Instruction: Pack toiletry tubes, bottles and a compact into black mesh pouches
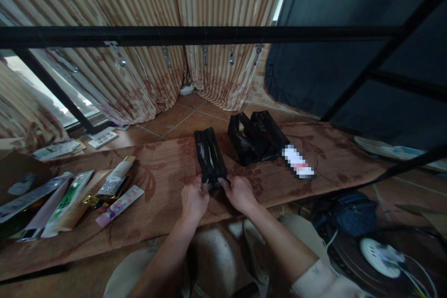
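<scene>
Tubes [71,199] left, black pouch [213,151] centre, two further pouches [245,142] right, on one surface [162,174].
Tubes: printed, lettering too blurred to read. Card [102,138] beyond: dark print, illegible. Left hand [195,199] and right hand [243,193]: fingers closed, each pinching the black pouch's near end. Further pouches: side by side. White item [298,162] just beside them: pixelated, red patch, any wording masked.

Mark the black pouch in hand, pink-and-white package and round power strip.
Black pouch [210,154], head view: middle of top.
Pink-and-white package [119,206], head view: upper face.
Round power strip [375,255], head view: socket face.
</scene>
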### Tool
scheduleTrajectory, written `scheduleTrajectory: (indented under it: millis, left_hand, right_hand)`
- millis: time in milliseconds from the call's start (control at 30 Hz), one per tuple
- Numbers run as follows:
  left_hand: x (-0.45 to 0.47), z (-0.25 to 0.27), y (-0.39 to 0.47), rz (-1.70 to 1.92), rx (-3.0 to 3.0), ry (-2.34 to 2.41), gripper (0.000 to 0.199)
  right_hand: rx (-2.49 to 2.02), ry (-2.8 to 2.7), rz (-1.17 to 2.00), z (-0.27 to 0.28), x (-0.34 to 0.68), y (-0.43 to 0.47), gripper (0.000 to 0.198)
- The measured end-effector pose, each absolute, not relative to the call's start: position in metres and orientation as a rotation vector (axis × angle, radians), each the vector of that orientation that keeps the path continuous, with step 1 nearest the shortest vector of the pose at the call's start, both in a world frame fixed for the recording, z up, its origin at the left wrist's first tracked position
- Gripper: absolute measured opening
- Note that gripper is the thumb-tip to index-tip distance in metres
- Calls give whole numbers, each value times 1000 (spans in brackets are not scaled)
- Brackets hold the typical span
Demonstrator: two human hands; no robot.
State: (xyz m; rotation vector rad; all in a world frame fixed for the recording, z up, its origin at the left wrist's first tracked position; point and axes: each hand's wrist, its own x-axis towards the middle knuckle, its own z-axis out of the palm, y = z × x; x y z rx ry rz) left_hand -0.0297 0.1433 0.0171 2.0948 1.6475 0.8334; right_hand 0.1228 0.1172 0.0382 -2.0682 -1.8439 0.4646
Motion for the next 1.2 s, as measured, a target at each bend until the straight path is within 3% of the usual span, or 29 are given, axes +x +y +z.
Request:
scheduleTrajectory:
  millis: [200,667,1200]
  left_hand:
    - [-31,15,147,945,1971,1640,9]
    - [-30,23,142,934,2004,1569,18]
    - [-27,16,142,1159,1608,1416,11]
  right_hand:
    - [-2099,-1848,439,37,123,118,36]
    - [-2080,-1819,498,42,122,116,34]
    - [-1998,-1803,516,38,121,119,35]
